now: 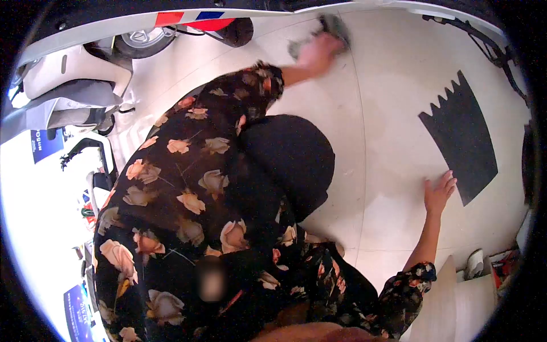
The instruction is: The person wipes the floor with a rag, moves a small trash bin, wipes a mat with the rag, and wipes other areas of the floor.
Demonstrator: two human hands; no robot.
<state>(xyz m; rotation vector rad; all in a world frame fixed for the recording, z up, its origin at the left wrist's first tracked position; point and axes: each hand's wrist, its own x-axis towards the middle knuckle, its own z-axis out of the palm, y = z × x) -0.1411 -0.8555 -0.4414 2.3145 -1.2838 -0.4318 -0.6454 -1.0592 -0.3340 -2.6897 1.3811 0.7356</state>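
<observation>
My left hand [319,55], blurred by motion, is closed on a grey-green cloth [337,31] low over the pale tiled floor near the top of the view. My right hand [439,194] lies palm down with its fingers spread and holds nothing. Its fingertips are at the lower left edge of a flat dark grey sheet [464,145] on the floor. Pointed teeth run along the sheet's upper left edge. Dark floral sleeves cover both upper arms.
A black-covered knee [293,159] sticks out in the middle. Motor scooters [74,77] stand at the left, with a wheel [145,43] at the top. At the lower right are a box [504,268] and a small white object [474,264].
</observation>
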